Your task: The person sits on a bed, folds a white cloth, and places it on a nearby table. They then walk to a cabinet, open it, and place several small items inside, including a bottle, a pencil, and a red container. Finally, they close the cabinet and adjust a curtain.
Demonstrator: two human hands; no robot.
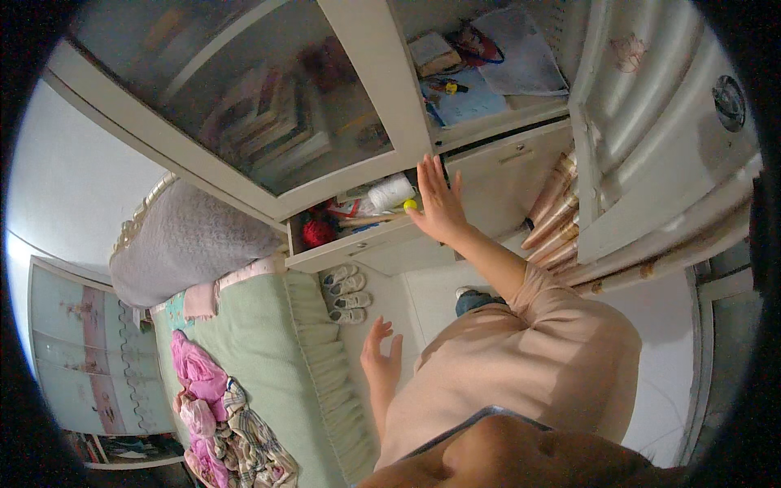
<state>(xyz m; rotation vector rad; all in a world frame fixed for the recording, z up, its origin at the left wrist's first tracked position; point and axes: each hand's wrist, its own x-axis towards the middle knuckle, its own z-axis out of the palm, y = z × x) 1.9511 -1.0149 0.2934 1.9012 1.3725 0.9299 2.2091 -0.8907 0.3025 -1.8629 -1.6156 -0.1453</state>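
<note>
My right hand reaches over the right end of an open white drawer, its fingers spread and nothing held. Whether the fingertips touch the cabinet frame cannot be told. Inside the drawer lie a white spool of thread, a red ball that looks like yarn, a wooden stick and other small items. A small yellow round object shows right beside my thumb. My left hand hangs above the floor, near the bed's edge, with fingers apart and no object in it.
Above the drawer is a glass cabinet door with books behind it. An open shelf holds papers and small things. Shoes stand beside the bed, where clothes lie. Curtains hang at right.
</note>
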